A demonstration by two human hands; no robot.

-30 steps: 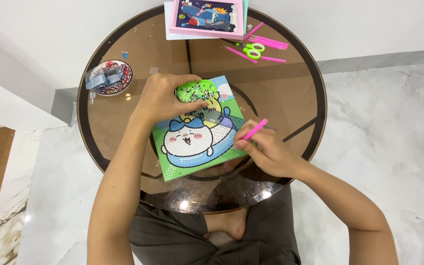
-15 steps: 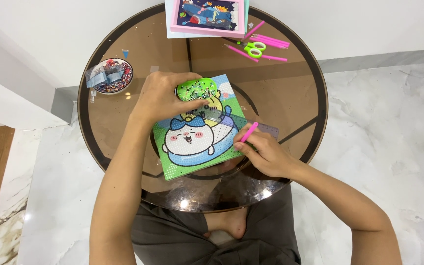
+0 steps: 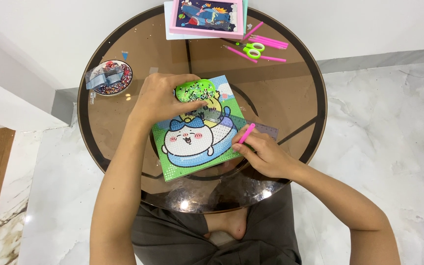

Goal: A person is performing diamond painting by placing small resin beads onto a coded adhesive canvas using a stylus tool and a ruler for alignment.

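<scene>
Canvas (image 3: 197, 142) lay flat on tabletop (image 3: 290, 98), between both hands. Left hand (image 3: 165, 98) fingers curled around green tray (image 3: 195, 92) at canvas's top edge. Right hand (image 3: 266, 154) fingers pinched closed on pink pen (image 3: 246, 133), tip at canvas's right edge.

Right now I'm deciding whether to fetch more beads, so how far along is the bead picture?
Most of the canvas looks filled: white cartoon animal, blue ring, green ground. In hand: the left hand holds the green bead tray, the right hand a pink pen at the right edge. Remaining gaps are too small to tell.
</scene>
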